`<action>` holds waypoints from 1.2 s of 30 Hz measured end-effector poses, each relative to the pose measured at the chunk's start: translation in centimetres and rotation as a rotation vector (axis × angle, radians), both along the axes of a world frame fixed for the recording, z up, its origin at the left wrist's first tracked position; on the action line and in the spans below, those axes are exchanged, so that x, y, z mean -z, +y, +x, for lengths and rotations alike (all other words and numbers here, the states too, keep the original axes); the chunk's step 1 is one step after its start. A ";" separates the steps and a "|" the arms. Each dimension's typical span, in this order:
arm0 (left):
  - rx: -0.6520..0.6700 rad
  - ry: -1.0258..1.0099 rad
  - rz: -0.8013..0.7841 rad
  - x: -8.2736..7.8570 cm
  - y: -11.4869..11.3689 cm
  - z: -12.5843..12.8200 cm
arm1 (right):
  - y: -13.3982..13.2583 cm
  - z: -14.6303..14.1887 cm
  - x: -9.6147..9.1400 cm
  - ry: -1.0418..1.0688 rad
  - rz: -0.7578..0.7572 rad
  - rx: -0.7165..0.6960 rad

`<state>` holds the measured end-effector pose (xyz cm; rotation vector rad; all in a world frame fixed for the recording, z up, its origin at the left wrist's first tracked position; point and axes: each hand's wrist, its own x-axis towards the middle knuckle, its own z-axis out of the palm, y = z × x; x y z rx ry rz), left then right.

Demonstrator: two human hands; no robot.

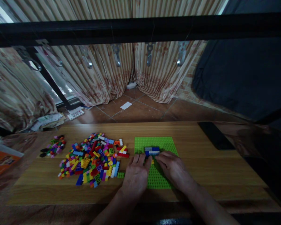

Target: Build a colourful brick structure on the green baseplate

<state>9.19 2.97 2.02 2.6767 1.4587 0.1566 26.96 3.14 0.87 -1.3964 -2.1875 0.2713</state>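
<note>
A bright green studded baseplate (pixel 164 181) lies on the wooden table in front of me. On its upper middle sits a low block of blue and grey toy bricks (pixel 152 149). My left hand (pixel 136 172) is closed at the block's near left corner, thumb and fingers pressed against it. From the right, my right hand (pixel 174 168) has its fingers bent together at the near right corner. A small yellow brick (pixel 152 162) shows between the two hands, just below the block. My fingers partly hide the block's near side.
A large heap of mixed toy bricks (pixel 93 159) spreads left of the baseplate, with a smaller pile (pixel 55 146) farther left. One green brick (pixel 121 175) lies beside my left hand. A black phone-like slab (pixel 215 136) rests at the right. A black bar (pixel 140 29) with hooks crosses above.
</note>
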 end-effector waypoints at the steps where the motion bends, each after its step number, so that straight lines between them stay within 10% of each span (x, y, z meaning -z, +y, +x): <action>1: -0.015 0.015 0.005 0.0 -0.1 0.1 | 0.0 -0.1 0.1 -0.014 0.016 0.010; 11: -0.073 0.059 0.065 -0.1 -0.6 1.1 | -0.8 -0.3 0.9 -0.095 0.011 0.090; 22: -0.053 -0.092 0.076 1.2 -0.8 0.4 | 0.1 0.7 -0.7 0.444 -0.047 0.242; 36: -0.505 -0.980 0.190 -2.6 4.6 -7.7 | -1.1 -1.9 -0.6 0.378 0.024 0.101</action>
